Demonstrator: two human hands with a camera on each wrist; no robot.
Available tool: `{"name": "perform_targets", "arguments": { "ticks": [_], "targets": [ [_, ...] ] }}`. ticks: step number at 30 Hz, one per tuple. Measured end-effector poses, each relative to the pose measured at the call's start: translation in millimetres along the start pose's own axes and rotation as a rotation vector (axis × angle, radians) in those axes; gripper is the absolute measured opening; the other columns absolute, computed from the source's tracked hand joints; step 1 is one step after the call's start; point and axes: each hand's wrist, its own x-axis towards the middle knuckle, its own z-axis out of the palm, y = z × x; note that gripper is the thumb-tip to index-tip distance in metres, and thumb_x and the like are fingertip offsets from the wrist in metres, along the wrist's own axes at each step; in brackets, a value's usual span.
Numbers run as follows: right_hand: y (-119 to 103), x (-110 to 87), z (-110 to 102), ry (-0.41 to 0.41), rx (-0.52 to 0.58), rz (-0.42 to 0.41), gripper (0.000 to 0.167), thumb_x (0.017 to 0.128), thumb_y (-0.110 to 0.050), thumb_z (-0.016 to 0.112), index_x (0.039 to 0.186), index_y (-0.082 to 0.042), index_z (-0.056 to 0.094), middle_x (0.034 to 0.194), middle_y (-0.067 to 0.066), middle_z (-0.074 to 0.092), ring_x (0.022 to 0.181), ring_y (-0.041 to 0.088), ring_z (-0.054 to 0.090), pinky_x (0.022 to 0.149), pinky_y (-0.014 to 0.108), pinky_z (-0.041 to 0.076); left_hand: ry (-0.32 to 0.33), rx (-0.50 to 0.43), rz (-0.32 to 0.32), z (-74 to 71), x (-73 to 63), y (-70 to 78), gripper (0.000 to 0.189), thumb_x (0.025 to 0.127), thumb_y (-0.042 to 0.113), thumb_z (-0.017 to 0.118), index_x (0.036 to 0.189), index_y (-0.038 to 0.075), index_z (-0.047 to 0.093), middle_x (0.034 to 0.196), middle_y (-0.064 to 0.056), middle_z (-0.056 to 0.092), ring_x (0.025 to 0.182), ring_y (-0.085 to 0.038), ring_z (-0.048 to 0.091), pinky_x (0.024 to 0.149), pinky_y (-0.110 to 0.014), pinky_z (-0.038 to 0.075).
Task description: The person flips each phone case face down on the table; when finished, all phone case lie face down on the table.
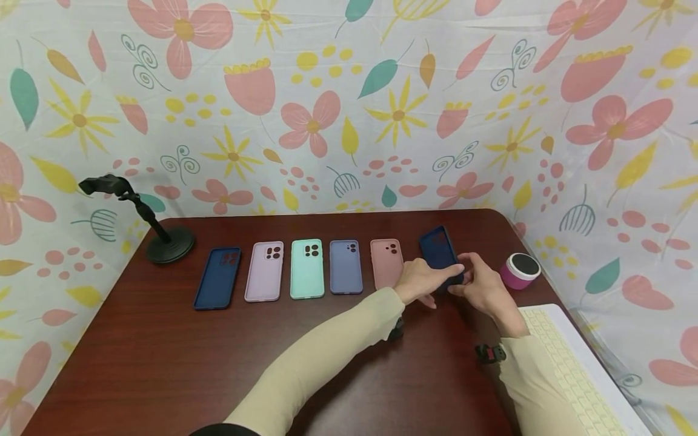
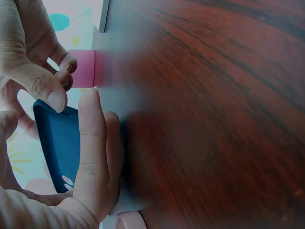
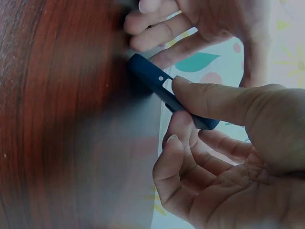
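A dark blue phone case [image 1: 436, 245] is tilted up at the right of the table, its far end raised above the near one. My right hand [image 1: 485, 287] pinches its near corner; in the right wrist view the thumb [image 3: 209, 99] lies on the case's side edge [image 3: 150, 74], which has small cutouts. My left hand [image 1: 422, 280] holds the case from the left side, fingers and thumb on either side of it. In the left wrist view the hollow inside of the case [image 2: 57, 143] shows, partly hidden behind the left fingers [image 2: 93, 138].
A row of phone cases runs leftward: pink [image 1: 385, 260], slate blue [image 1: 346, 266], mint [image 1: 307, 268], lilac [image 1: 264, 271] and dark blue [image 1: 217, 278]. A black stand [image 1: 170, 243] is far left. A pink-and-white jar [image 1: 520, 270] and a keyboard [image 1: 567, 357] are right.
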Motion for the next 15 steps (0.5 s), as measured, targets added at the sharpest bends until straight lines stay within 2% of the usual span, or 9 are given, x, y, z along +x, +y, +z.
{"name": "perform_targets", "arguments": {
  "ticks": [5,11,13,15],
  "targets": [
    [-3,-1.9,0,0.014,0.008,-0.034,0.074,0.089,-0.010,0.086,0.149,0.002,0.045,0.087,0.009,0.059,0.078,0.020,0.057,0.071,0.033,0.044,-0.001,-0.065,-0.005,1.6,3.4,-0.6,0.066,0.087,0.068,0.083,0.098,0.003,0.078,0.071,-0.012,0.073,0.046,-0.025,0.072,0.052,-0.037,0.063],
    [-3,0.5,5,-0.024,0.011,-0.027,0.075,0.091,-0.011,0.085,0.153,0.002,0.044,0.086,0.009,0.062,0.081,0.022,0.061,0.075,0.035,0.048,-0.047,-0.185,0.005,-2.5,-2.5,-0.8,0.055,0.089,0.054,0.086,0.077,0.003,0.072,0.056,-0.006,0.057,0.047,-0.020,0.069,0.060,-0.043,0.067],
    [-2,2.5,6,-0.046,0.010,-0.016,0.078,0.092,-0.013,0.085,0.155,0.004,0.043,0.091,0.011,0.062,0.086,0.025,0.061,0.078,0.038,0.049,-0.063,-0.216,0.005,-5.3,-5.6,1.2,0.053,0.090,0.051,0.086,0.081,0.001,0.073,0.063,-0.011,0.064,0.050,-0.020,0.069,0.065,-0.046,0.069],
    [-1,4.4,7,-0.061,0.003,-0.022,0.078,0.093,-0.016,0.085,0.156,0.004,0.043,0.095,0.013,0.062,0.091,0.027,0.061,0.080,0.039,0.049,-0.078,-0.252,-0.002,-8.1,-7.6,2.9,0.050,0.092,0.048,0.085,0.093,-0.001,0.076,0.076,-0.017,0.072,0.055,-0.024,0.073,0.070,-0.048,0.069]
  ]
}}
